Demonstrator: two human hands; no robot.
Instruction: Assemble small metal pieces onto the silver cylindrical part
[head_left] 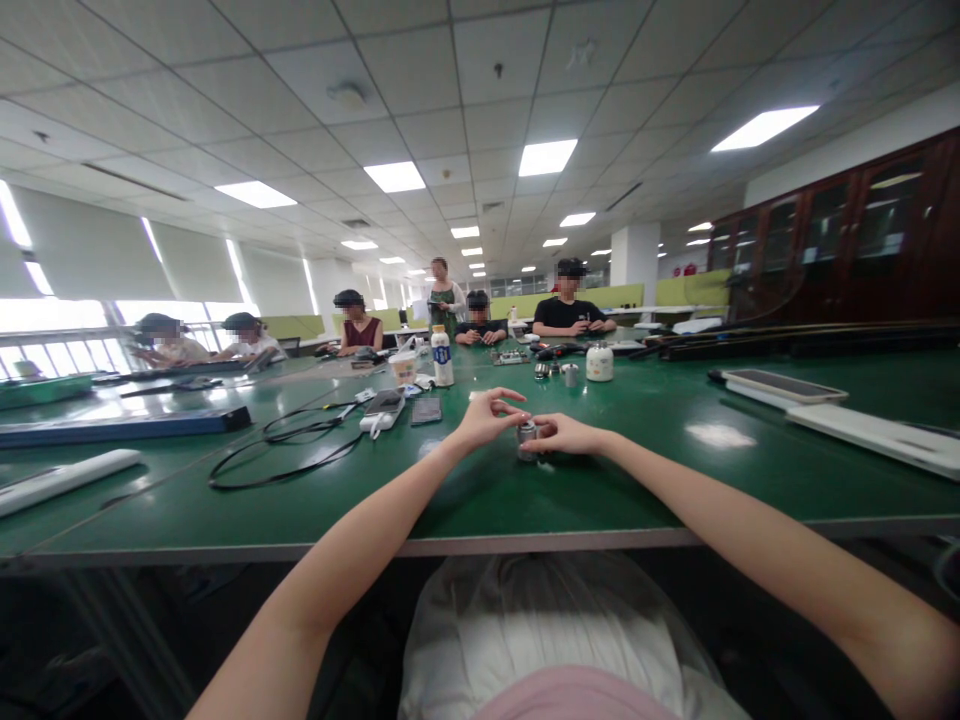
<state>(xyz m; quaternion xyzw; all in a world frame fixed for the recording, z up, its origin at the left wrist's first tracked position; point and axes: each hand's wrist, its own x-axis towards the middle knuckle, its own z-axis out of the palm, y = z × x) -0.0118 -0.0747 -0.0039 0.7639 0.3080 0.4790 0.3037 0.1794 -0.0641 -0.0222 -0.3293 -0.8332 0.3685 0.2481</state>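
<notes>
A small silvery metal cylinder [527,449] stands upright on the green table in front of me. My right hand [570,435] grips it from the right, with thumb and fingers closed near its upper part. Over its top, my left hand [486,416] comes in from the left with curved fingers, its tips drawn together at the upper end of the cylinder. Whatever small part the left fingertips may hold is too small to make out.
Beyond my hands stand a metal cup-like part [570,375], a white jar [599,362] and a bottle [442,357]. Leftward lie a white device [383,408] and black cable [259,487]. A long white bar [877,430] lies right. Several people sit across.
</notes>
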